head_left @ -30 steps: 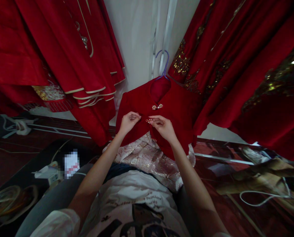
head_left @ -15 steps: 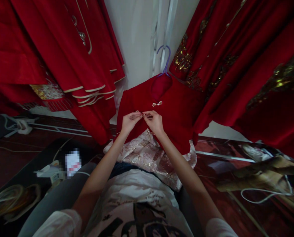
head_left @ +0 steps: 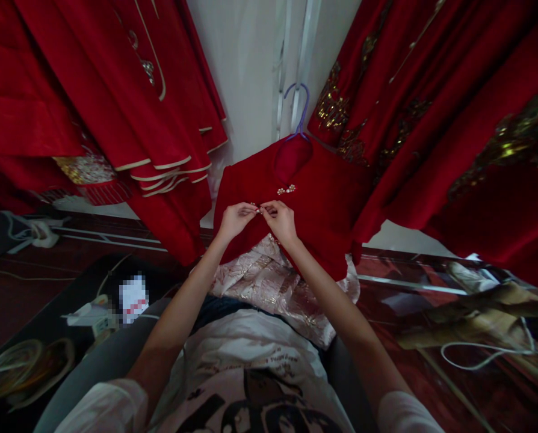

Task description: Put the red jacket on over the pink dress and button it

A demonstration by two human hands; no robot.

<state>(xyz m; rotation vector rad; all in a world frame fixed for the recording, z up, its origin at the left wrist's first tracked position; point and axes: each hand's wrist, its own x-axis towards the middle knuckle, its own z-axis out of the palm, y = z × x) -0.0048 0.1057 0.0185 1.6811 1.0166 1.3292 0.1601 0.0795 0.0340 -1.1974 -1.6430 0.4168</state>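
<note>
A red top (head_left: 323,207) on a purple hanger (head_left: 303,108) is spread in front of me. High on its front sits a beaded frog button (head_left: 286,189), clear of my hands. Lower down, my left hand (head_left: 237,219) and my right hand (head_left: 278,220) meet with fingertips nearly touching, each closed in a pinch. Between them is a second small beaded frog button (head_left: 258,210), mostly hidden by the fingers. Below the top, pale pink brocade fabric (head_left: 287,294) with gold pattern drapes over my lap.
Red garments with cream edging (head_left: 160,138) hang at left. Others with gold sequins (head_left: 334,108) hang at right. Metal rack bars (head_left: 413,286) run near the floor. On the left are a dark surface with a white box (head_left: 88,311) and a coiled roll (head_left: 16,361). Brown wrapping (head_left: 467,325) and a white cord lie right.
The pinched fingers have shifted only slightly at the frog button. The whole view has drifted a little; the top and hanger otherwise look the same.
</note>
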